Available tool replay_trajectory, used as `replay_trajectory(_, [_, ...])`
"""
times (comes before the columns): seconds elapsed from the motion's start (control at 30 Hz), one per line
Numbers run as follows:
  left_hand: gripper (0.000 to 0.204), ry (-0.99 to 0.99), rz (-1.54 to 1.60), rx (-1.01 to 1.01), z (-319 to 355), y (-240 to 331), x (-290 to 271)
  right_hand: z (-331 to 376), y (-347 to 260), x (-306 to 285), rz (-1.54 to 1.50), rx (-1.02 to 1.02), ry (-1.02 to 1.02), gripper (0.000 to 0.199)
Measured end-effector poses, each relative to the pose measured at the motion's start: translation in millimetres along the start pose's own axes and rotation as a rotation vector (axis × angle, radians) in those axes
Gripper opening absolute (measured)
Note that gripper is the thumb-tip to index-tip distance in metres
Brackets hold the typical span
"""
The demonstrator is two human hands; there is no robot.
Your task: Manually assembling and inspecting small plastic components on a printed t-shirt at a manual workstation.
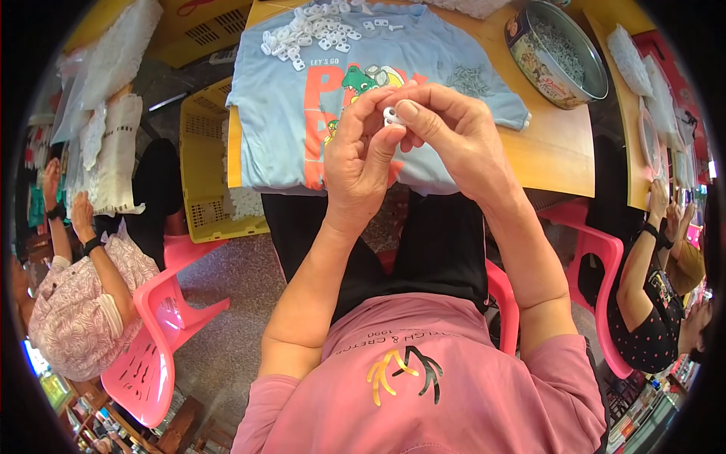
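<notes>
A small white plastic piece with a round hole (392,115) is pinched between the fingertips of both hands, held up over the blue T-shirt (265,144) that covers the table. My left hand (355,155) curls around its left side, thumb and fingers closed. From the right, my right hand (450,129) presses its thumb against the piece; whatever else may be in the fingers is hidden. Beyond the hands lies a pile of similar white plastic pieces (310,32). On the shirt's right part is a small heap of grey metal bits (469,79), too small to name.
A round tin (529,76) of grey metal bits stands at the table's (556,155) far right. Left of the table is a yellow plastic crate (203,181). Pink chairs (162,318) flank me, and people work on both sides, one with bare forearms (110,276) at left.
</notes>
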State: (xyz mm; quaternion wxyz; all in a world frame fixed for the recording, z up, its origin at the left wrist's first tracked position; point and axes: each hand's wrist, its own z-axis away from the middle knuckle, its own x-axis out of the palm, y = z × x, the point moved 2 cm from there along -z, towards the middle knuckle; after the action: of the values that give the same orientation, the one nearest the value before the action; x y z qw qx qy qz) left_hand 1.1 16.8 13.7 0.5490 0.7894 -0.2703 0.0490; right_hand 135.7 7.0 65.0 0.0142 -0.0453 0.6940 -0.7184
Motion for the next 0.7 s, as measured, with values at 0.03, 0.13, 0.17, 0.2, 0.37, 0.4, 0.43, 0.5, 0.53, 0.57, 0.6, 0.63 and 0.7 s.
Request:
replay_trajectory(0.03, [0.039,-0.002,0.011,-0.001,0,0,0,1,0,0,0.004,-0.016,0.009,0.025])
replay_trajectory(0.13, [0.037,0.008,0.023,0.000,2,0,2,6,-3,5,-0.008,-0.025,0.031,0.023])
replay_trajectory(0.17, [0.036,0.017,0.023,0.001,3,0,2,7,-4,7,-0.025,-0.018,0.047,0.022])
replay_trajectory(0.2, [0.036,0.019,0.023,0.001,3,-1,2,7,-3,6,-0.024,-0.017,0.045,0.022])
replay_trajectory(0.37, [0.035,0.016,-0.027,0.006,3,-1,2,11,0,6,-0.045,-0.024,0.070,0.021])
replay_trajectory(0.4, [0.035,0.018,-0.028,0.007,2,0,3,12,1,6,-0.044,-0.024,0.067,0.021])
replay_trajectory(0.43, [0.035,0.010,-0.010,0.027,0,1,4,12,3,6,-0.018,-0.059,0.073,0.020])
replay_trajectory(0.5, [0.035,0.007,0.006,0.051,-1,1,3,12,2,7,0.008,-0.095,0.073,0.020])
replay_trajectory(0.53, [0.037,0.001,0.050,0.025,0,1,1,11,1,8,0.015,-0.088,0.064,0.020])
replay_trajectory(0.57, [0.038,-0.004,0.094,0.001,0,1,-1,9,0,9,0.021,-0.080,0.053,0.020])
replay_trajectory(0.6, [0.038,0.003,0.089,0.006,-1,2,-2,7,-1,9,0.020,-0.082,0.043,0.020])
replay_trajectory(0.63, [0.043,0.023,0.103,0.004,-3,2,-1,1,-2,8,0.030,-0.080,0.021,0.020])
replay_trajectory(0.7, [0.052,0.063,0.065,0.013,-4,3,-2,-9,-11,9,0.086,-0.129,0.015,0.020])
